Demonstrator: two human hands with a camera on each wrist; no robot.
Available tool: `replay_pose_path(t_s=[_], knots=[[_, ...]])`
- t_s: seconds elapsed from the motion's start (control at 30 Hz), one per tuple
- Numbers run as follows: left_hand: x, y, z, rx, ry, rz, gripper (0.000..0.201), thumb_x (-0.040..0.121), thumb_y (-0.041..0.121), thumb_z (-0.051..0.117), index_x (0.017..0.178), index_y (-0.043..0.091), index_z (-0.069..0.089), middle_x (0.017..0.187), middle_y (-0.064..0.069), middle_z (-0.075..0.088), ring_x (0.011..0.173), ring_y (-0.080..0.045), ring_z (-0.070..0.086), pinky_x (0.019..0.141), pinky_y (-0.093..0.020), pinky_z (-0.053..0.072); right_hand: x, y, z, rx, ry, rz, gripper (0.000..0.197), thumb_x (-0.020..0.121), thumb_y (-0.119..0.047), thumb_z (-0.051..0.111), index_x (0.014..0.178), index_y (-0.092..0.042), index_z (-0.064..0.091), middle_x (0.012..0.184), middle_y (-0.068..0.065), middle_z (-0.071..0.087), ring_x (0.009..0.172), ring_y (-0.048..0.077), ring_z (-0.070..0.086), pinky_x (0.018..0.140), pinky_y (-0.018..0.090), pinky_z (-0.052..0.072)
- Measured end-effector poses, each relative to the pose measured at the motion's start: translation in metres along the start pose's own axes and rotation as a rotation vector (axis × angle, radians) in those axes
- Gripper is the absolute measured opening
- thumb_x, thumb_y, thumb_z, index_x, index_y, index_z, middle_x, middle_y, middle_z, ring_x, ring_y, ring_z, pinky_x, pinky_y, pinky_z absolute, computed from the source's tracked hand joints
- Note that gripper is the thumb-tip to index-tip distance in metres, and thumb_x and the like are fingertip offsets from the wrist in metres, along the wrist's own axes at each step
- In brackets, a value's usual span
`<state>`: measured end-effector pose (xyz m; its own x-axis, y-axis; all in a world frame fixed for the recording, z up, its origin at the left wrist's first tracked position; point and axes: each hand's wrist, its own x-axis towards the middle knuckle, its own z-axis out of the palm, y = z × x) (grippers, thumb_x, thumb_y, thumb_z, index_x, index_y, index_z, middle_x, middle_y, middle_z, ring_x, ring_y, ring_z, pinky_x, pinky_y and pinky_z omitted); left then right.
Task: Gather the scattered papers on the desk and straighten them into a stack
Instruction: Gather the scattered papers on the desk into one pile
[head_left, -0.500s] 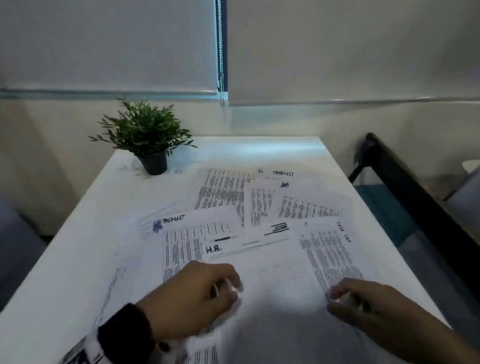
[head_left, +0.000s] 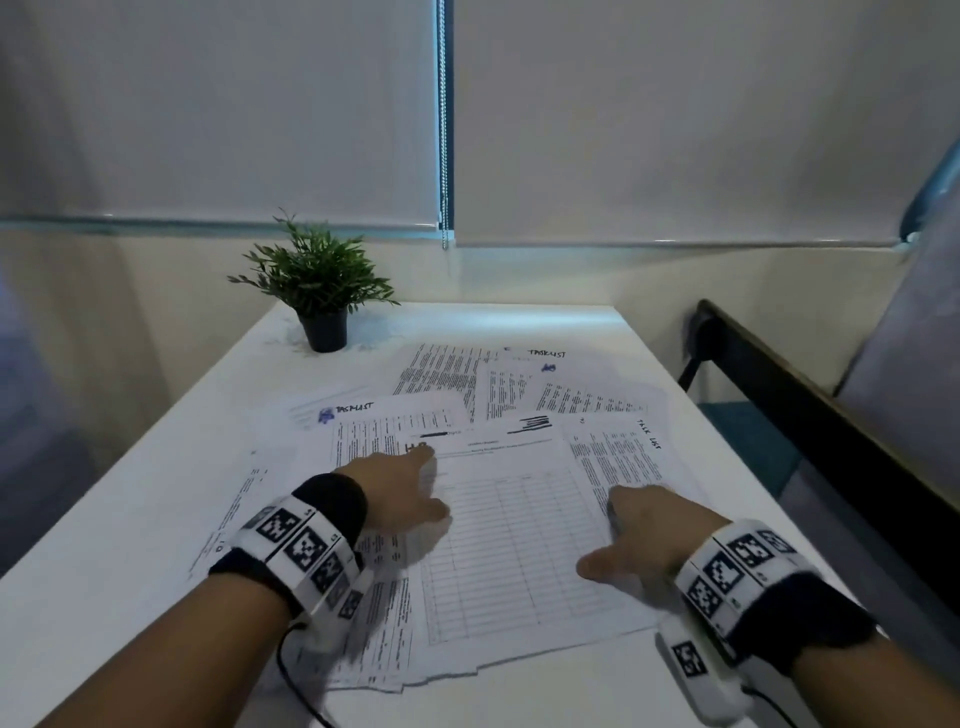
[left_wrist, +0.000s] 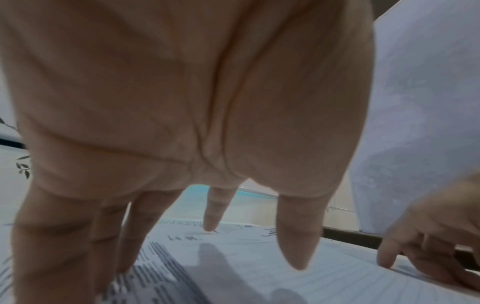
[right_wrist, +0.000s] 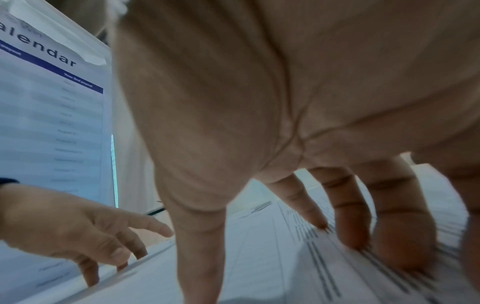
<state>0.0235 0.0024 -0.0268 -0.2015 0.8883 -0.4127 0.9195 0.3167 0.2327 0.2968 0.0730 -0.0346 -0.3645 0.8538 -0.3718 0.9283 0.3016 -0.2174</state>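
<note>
White worktop (head_left: 130, 519) under drawn blinds. Papers (head_left: 519, 519) fan from centre to 12 o'clock, unstacked. Left hand (head_left: 400, 493) and right hand (head_left: 644, 535) flank the grid sheet, fingers (right_wrist: 350, 232) spread wide, tips down, holding nothing; likely placed to rake sheets inward.

the papers (head_left: 519, 545) are lying as thin matt white sheets with black print, spread across the desk (head_left: 119, 519), which is showing a smooth white top with a faint sheen toward 12 o'clock. at 11 o'clock the plant (head_left: 317, 275) is sitting in a smooth dark pot. the blinds (head_left: 218, 104) are hanging as matt pale fabric, with a beaded metal chain (head_left: 442, 130) between them. the wrist bands (head_left: 306, 545) are looking like glossy white plastic over black cloth cuffs.
</note>
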Motion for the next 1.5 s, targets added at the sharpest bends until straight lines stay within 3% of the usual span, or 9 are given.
replay_pose_path(t_s=[0.3, 0.47, 0.63, 0.67, 0.7, 0.73, 1.07, 1.23, 1.5], knots=[[-0.005, 0.017, 0.006, -0.044, 0.073, 0.029, 0.067, 0.090, 0.052, 0.061, 0.146, 0.027, 0.037, 0.139, -0.013, 0.057, 0.119, -0.034, 0.056, 0.100, -0.042, 0.048, -0.004, -0.017, 0.003, 0.052, -0.045, 0.026, 0.052, 0.081, -0.045, 0.076, 0.122, -0.026, 0.050, 0.113, -0.007, 0.058, 0.098, 0.015, 0.058, 0.073, 0.029, 0.048], [0.002, 0.010, 0.001, -0.680, 0.314, 0.179, 0.096, 0.085, -0.004, 0.068, 0.160, 0.034, 0.020, 0.140, -0.001, 0.058, 0.075, -0.009, 0.067, 0.053, -0.013, 0.053, -0.002, -0.009, 0.006, 0.131, -0.056, 0.017, 0.059, 0.076, -0.054, 0.078, 0.123, -0.028, 0.051, 0.116, -0.004, 0.066, 0.102, 0.016, 0.064, 0.091, 0.034, 0.054], [-0.010, 0.009, -0.007, -1.263, 0.260, 0.415, 0.100, 0.089, -0.021, 0.061, 0.160, 0.037, 0.023, 0.139, -0.041, 0.042, 0.100, -0.039, 0.071, 0.090, -0.033, 0.059, -0.001, 0.017, -0.016, 0.452, 0.066, 0.039, 0.109, 0.062, -0.079, 0.075, 0.150, -0.023, 0.042, 0.154, 0.001, 0.053, 0.133, 0.020, 0.056, 0.105, 0.035, 0.045], [-0.011, 0.012, -0.011, -1.321, 0.224, 0.435, 0.099, 0.090, -0.022, 0.057, 0.159, 0.040, 0.022, 0.129, -0.014, 0.008, 0.099, -0.045, 0.068, 0.095, -0.039, 0.055, -0.002, 0.021, -0.021, 0.528, 0.107, 0.033, 0.109, 0.064, -0.076, 0.075, 0.152, -0.022, 0.041, 0.152, 0.001, 0.055, 0.133, 0.021, 0.057, 0.103, 0.036, 0.047], [-0.007, 0.012, -0.013, -1.360, 0.194, 0.459, 0.101, 0.091, -0.023, 0.055, 0.158, 0.044, 0.021, 0.135, -0.043, 0.044, 0.101, -0.043, 0.070, 0.096, -0.040, 0.056, -0.002, 0.024, -0.022, 0.639, 0.125, 0.008, 0.100, 0.066, -0.072, 0.077, 0.148, -0.023, 0.048, 0.145, 0.000, 0.062, 0.128, 0.023, 0.062, 0.099, 0.040, 0.051], [-0.003, 0.014, -0.014, -1.382, 0.175, 0.491, 0.103, 0.091, -0.023, 0.054, 0.157, 0.047, 0.021, 0.137, -0.014, 0.063, 0.106, -0.036, 0.072, 0.094, -0.037, 0.059, -0.001, 0.026, -0.022, 0.788, 0.110, -0.042, 0.086, 0.068, -0.065, 0.079, 0.140, -0.023, 0.057, 0.137, 0.001, 0.069, 0.123, 0.027, 0.067, 0.098, 0.046, 0.055], [0.001, -0.043, -0.016, -0.307, 0.349, -0.168, 0.018, 0.087, 0.029, 0.072, 0.077, 0.015, 0.072, 0.081, 0.000, 0.070, 0.080, -0.022, 0.064, 0.065, -0.025, 0.051, 0.042, -0.041, -0.010, 0.801, 0.121, -0.163, 0.009, 0.090, -0.013, 0.076, 0.098, -0.011, 0.078, 0.082, 0.009, 0.080, 0.048, 0.011, 0.063, 0.045, 0.023, 0.047], [-0.001, -0.065, -0.012, -0.035, 0.139, -0.281, 0.062, 0.091, 0.059, 0.058, 0.138, 0.019, 0.053, 0.137, -0.006, 0.061, 0.126, -0.029, 0.057, 0.106, -0.038, 0.047, 0.061, -0.076, -0.001, 0.541, 0.106, -0.103, 0.040, 0.083, -0.014, 0.073, 0.059, -0.016, 0.041, 0.051, -0.003, 0.043, 0.040, 0.013, 0.042, 0.038, 0.017, 0.030], [0.023, -0.072, -0.016, -0.307, 0.190, -0.209, 0.096, 0.086, 0.049, 0.069, 0.160, 0.020, 0.016, 0.139, -0.012, 0.060, 0.118, -0.031, 0.061, 0.100, -0.038, 0.051, 0.069, -0.086, 0.007, 0.383, 0.041, -0.048, 0.029, 0.078, -0.031, 0.074, 0.071, -0.018, 0.049, 0.064, 0.000, 0.058, 0.053, 0.017, 0.055, 0.046, 0.023, 0.042]])
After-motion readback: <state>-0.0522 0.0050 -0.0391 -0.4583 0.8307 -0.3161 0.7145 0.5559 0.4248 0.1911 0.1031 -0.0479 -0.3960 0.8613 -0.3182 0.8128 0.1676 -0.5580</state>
